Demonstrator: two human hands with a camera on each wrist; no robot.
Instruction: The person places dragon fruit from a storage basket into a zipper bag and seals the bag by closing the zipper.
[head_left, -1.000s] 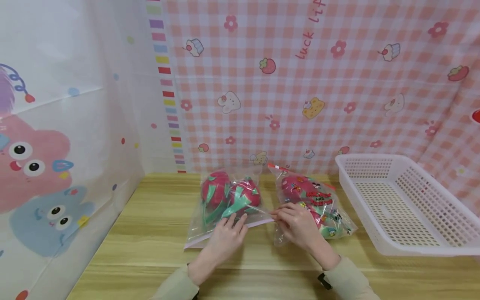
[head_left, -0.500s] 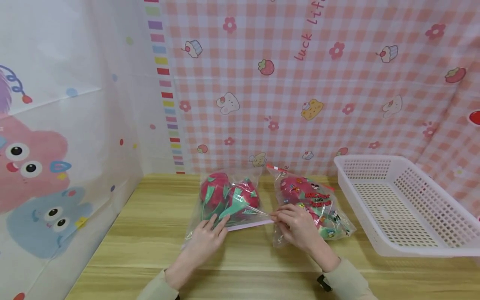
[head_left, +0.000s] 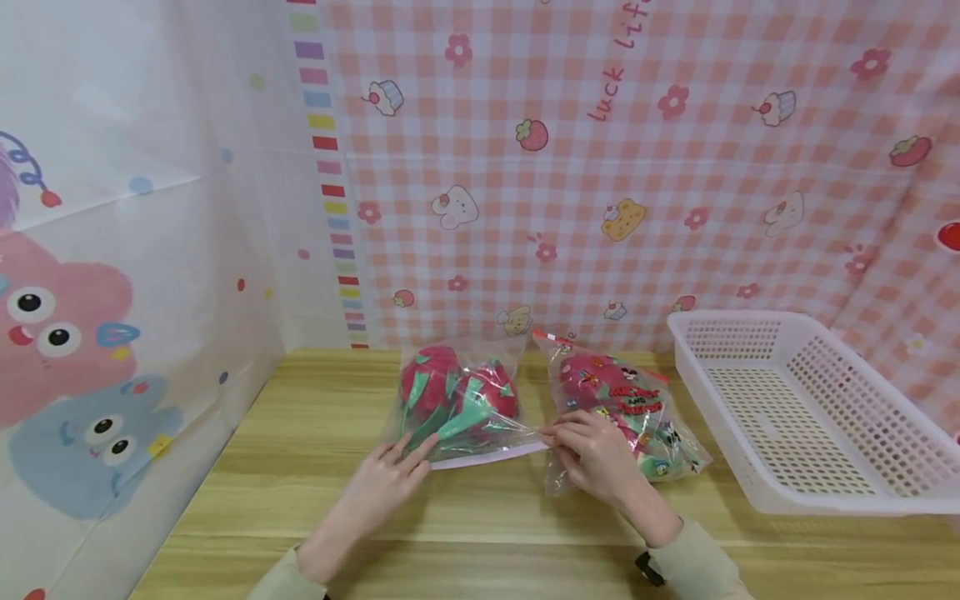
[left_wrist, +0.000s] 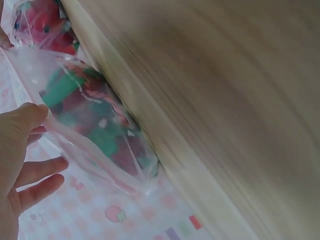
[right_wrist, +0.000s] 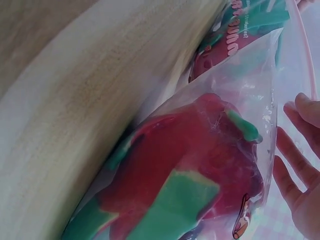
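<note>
Two red dragon fruits with green scales (head_left: 431, 379) lie inside a clear zip bag (head_left: 517, 435) on the table. Its pale pink zip strip (head_left: 487, 457) faces the person. My left hand (head_left: 378, 483) is at the strip's left part; the left wrist view shows the thumb (left_wrist: 34, 114) and index finger pinching it, other fingers spread. At the strip's right end, my right hand (head_left: 596, 454) pinches the corner between thumb and index finger. Behind that hand lies a second clear bag (head_left: 637, 400), printed with cartoon figures and red lettering, with red and green fruit inside.
A white perforated plastic basket (head_left: 772, 400) stands at the right of the wood-grain table (head_left: 480, 517). A pink checked cloth (head_left: 570, 175) hangs behind the table, and a white cartoon-printed cloth (head_left: 187, 267) hangs at the left.
My left hand has slid leftward along the zip strip, from near its middle toward its left end. The right hand has stayed at the right corner. Both bags lie nearly where they were.
</note>
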